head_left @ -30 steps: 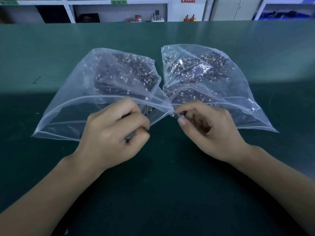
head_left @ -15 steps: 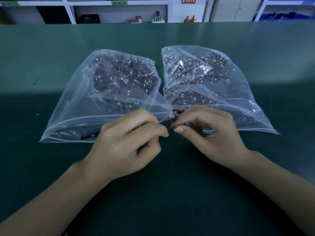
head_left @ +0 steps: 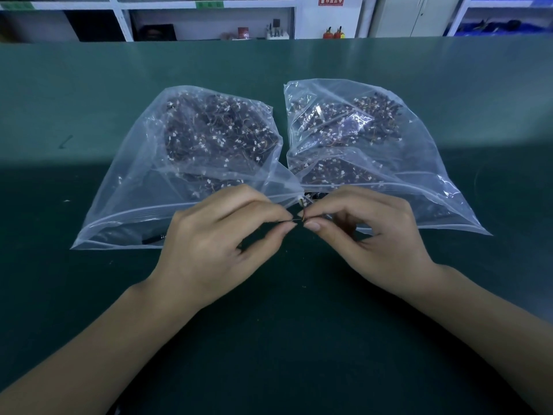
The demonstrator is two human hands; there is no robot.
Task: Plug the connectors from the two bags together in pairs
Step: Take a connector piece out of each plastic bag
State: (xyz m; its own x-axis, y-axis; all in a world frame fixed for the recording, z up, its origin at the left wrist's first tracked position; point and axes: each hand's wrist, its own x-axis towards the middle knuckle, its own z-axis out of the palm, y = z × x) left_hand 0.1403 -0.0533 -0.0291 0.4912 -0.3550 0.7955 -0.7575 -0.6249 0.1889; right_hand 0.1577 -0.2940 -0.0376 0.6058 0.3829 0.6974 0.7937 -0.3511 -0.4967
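Note:
Two clear plastic zip bags lie side by side on the green mat, mouths toward me. The left bag (head_left: 143,175) and the right bag (head_left: 419,151) each hold a dark tangle of small wired connectors with white plugs. In front of the bags' inner corners my left hand (head_left: 215,247) pinches a small wired connector (head_left: 294,220) between thumb and forefinger. My right hand (head_left: 374,232) pinches another small connector (head_left: 304,216) the same way. The two pieces meet tip to tip between my fingertips; whether they are joined is too small to tell.
The green mat (head_left: 284,339) covers the whole table. White shelving (head_left: 209,19) with small items stands beyond the far edge. A dark loose part (head_left: 154,238) lies inside the left bag near its mouth.
Both hands drew back out of the bag mouths toward me and came together. Their fingertips now meet with the small connectors between them. The left bag settled flatter.

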